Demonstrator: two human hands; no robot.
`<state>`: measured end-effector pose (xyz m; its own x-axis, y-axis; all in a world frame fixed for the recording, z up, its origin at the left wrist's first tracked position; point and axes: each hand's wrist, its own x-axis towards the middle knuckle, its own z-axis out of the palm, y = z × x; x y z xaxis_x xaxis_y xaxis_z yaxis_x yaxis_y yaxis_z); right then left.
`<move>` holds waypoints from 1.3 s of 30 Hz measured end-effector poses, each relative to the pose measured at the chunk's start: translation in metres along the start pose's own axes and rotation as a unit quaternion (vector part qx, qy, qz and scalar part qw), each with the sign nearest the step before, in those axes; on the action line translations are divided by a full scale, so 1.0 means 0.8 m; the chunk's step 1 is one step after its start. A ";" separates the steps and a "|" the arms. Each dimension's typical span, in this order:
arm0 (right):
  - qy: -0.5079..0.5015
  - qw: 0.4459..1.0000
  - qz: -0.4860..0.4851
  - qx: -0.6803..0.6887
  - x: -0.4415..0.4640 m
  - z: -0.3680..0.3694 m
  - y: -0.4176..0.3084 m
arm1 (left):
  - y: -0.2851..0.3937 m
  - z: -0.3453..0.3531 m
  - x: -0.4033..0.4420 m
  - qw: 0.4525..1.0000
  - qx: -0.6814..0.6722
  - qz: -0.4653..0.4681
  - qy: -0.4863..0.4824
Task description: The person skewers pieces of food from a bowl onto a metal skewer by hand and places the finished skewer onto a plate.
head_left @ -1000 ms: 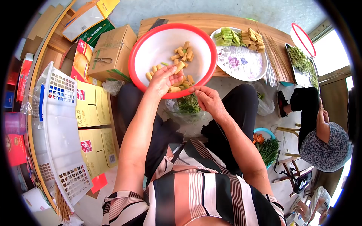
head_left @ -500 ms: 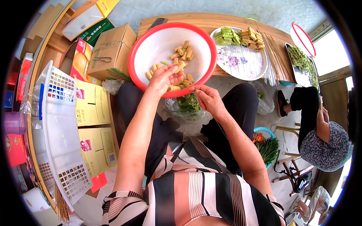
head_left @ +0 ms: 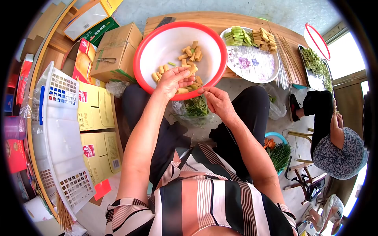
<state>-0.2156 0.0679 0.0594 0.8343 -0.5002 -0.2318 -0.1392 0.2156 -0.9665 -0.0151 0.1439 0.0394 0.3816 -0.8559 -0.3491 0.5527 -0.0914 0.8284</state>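
Note:
My left hand [head_left: 172, 82] is over the near side of a white basin with a red rim [head_left: 138, 59], its fingers closed on a tan rolled piece [head_left: 193, 69]. Several more tan pieces [head_left: 195, 55] and a few green bits lie inside the basin. Just right of the basin's near rim is my right hand [head_left: 216, 103], thumb and index finger pinched together. Whatever that pinch holds is too thin to make out. To the right, a white flowered plate [head_left: 252, 70] carries green cut pieces [head_left: 238, 37] and stacked tan pieces [head_left: 264, 40].
Thin skewers [head_left: 289, 59] lie on the wooden table [head_left: 212, 21] beside a tray of greens [head_left: 315, 65]. Cardboard boxes [head_left: 118, 51] and a white plastic basket [head_left: 65, 137] stand at left. Another person [head_left: 340, 153] sits at right. Bagged greens [head_left: 197, 107] lie below the basin.
The piece in my left hand has tilted and its fingertips have shifted slightly over it. My right hand has hardly moved.

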 end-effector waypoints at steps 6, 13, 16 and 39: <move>0.003 1.000 -0.011 0.007 0.004 0.001 0.005 | 0.002 -0.005 0.003 1.000 0.002 -0.012 -0.019; 0.021 1.000 -0.006 0.008 0.010 0.006 0.000 | -0.001 0.007 -0.004 0.995 0.030 -0.061 -0.078; 0.011 0.999 -0.008 0.030 0.012 0.002 0.004 | -0.002 0.008 -0.002 0.998 0.032 -0.032 -0.047; 0.079 0.996 -0.017 0.046 0.006 -0.014 0.005 | -0.014 -0.012 0.009 0.723 0.688 0.042 0.044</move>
<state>-0.2180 0.0566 0.0531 0.7427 -0.6322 -0.2208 -0.0576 0.2681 -0.9617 -0.0111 0.1440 0.0236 0.4497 -0.8579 -0.2486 -0.7129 -0.5124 0.4786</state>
